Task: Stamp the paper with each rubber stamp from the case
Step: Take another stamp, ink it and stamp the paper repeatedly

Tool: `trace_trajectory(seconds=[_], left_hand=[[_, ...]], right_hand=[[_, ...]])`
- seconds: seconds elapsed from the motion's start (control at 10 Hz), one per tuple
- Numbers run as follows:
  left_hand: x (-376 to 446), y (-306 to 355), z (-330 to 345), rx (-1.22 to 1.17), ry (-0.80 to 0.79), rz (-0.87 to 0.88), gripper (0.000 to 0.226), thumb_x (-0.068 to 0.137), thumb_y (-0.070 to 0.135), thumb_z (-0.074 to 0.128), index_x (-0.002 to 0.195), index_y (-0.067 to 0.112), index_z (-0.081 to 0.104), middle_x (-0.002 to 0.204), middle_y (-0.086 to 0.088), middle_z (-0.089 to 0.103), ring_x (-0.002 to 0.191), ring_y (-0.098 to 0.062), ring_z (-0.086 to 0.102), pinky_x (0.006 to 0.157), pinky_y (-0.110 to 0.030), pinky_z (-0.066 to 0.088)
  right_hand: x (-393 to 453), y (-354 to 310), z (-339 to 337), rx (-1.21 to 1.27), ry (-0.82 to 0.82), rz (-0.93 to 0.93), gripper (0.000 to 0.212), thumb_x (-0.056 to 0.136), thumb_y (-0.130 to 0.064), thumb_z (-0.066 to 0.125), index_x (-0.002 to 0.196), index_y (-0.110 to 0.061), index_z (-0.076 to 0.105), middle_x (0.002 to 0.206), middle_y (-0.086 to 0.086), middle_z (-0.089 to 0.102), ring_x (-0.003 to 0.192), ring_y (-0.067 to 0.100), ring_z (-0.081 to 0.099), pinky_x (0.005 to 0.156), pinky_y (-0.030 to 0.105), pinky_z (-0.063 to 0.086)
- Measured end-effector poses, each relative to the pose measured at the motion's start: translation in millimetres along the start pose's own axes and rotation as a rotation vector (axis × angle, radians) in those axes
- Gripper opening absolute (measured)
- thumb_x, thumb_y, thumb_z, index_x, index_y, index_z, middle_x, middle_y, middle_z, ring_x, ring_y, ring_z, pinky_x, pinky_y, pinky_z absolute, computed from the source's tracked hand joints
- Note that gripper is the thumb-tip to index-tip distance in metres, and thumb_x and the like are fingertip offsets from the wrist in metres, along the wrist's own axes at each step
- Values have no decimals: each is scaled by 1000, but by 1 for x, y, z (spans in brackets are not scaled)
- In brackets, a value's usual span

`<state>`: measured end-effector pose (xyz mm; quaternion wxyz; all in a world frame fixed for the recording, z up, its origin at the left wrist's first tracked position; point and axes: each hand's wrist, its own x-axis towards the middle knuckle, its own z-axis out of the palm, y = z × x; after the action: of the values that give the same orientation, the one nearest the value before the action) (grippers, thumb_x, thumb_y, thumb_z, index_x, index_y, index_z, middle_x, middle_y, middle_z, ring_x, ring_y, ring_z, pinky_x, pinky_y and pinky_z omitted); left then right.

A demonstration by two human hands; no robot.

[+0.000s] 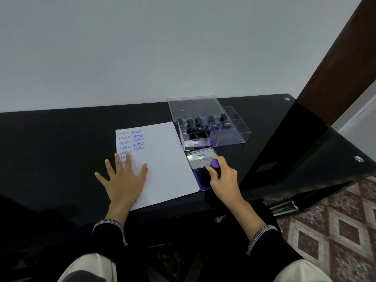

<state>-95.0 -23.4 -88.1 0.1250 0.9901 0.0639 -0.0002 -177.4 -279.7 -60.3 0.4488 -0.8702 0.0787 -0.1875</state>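
Over the open ink pad, the right hand grips a purple-handled rubber stamp while the flat, spread left hand presses the paper.

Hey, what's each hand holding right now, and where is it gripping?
The right hand grips the purple stamp by its handle, over the ink pad. The left hand holds nothing; it rests flat on the paper.

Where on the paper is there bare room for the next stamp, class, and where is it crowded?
Free: the paper's right half, between the printed words and the ink pad, and the strip below the left hand. Crowded: the top-left corner, and the right edge by the right hand gripping the purple stamp.
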Motion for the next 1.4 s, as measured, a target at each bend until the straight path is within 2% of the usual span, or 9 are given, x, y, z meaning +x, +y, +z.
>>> trace_trajectory(seconds=[0.2, 0.4, 0.6, 0.7, 0.8, 1.0, 1.1, 1.3, 1.4], left_hand=[[1, -1, 2, 0, 0, -6, 78, 90, 71, 19, 154, 29, 7, 163, -2, -2, 148, -31, -8, 111, -61, -11], [1, -1, 2, 3, 0, -6, 78, 90, 71, 19, 154, 29, 7, 163, -2, -2, 148, -32, -8, 111, -61, -11], [1, 0, 2, -6, 7, -6, 77, 91, 70, 20, 154, 29, 7, 163, -2, -1, 148, -31, -8, 111, -61, -11], [1, -1, 2, -1, 5, -7, 77, 91, 70, 20, 154, 29, 8, 163, -2, -1, 148, -32, -8, 111, -62, -11], [1, -1, 3, -10, 12, -6, 77, 90, 70, 20, 154, 28, 9, 163, -2, 0, 148, -31, -7, 111, -62, -11], [2, -1, 3, -11, 13, -7, 77, 90, 70, 21, 154, 29, 9, 163, -2, 0, 148, -32, -7, 111, -62, -11], [1, -1, 3, -16, 10, -8, 77, 90, 70, 21, 154, 28, 9, 163, -2, 0, 148, -31, -8, 111, -61, -12], [2, -1, 3, -10, 12, -8, 78, 90, 71, 21, 154, 29, 9, 163, -2, 1, 148, -32, -6, 111, -62, -11], [2, -1, 3, -8, 15, -7, 78, 90, 71, 21, 154, 28, 10, 162, -3, 2, 148, -32, -6, 111, -62, -10]], right_hand=[[7, -1, -2, -54, -61, 39, 14, 93, -10, 56, 104, -15, 50, 77, -4, 56, 66, 4, 55, 56, 5, 40], [3, 3, 3, -88, -28, -24, 14, 91, -8, 57, 102, -14, 50, 81, 4, 62, 69, 12, 60, 59, 8, 43], [15, -1, -1, -119, -97, 45, 13, 92, -8, 55, 104, -13, 50, 77, -4, 55, 65, 5, 54, 55, 8, 39], [21, -4, -2, -145, -138, 70, 10, 93, -10, 53, 98, -16, 47, 77, 0, 56, 66, 14, 55, 55, 16, 39], [23, -6, -3, -150, -153, 68, 10, 93, -11, 53, 95, -18, 46, 75, 0, 54, 65, 14, 53, 53, 14, 38], [13, -1, -1, -91, -101, 73, 16, 93, -12, 56, 108, -14, 51, 83, -2, 60, 70, 8, 58, 57, 7, 42], [5, 2, 0, -69, -49, 51, 17, 92, -14, 58, 107, -18, 51, 86, 2, 63, 73, 12, 61, 62, 15, 47], [-12, 4, -1, -122, 44, 50, 14, 90, -21, 60, 103, -21, 55, 88, 3, 49, 73, 13, 50, 62, 16, 38], [-20, 6, -1, -98, 68, 42, 12, 89, -18, 61, 100, -22, 57, 89, 4, 50, 75, 11, 51, 64, 14, 39]])
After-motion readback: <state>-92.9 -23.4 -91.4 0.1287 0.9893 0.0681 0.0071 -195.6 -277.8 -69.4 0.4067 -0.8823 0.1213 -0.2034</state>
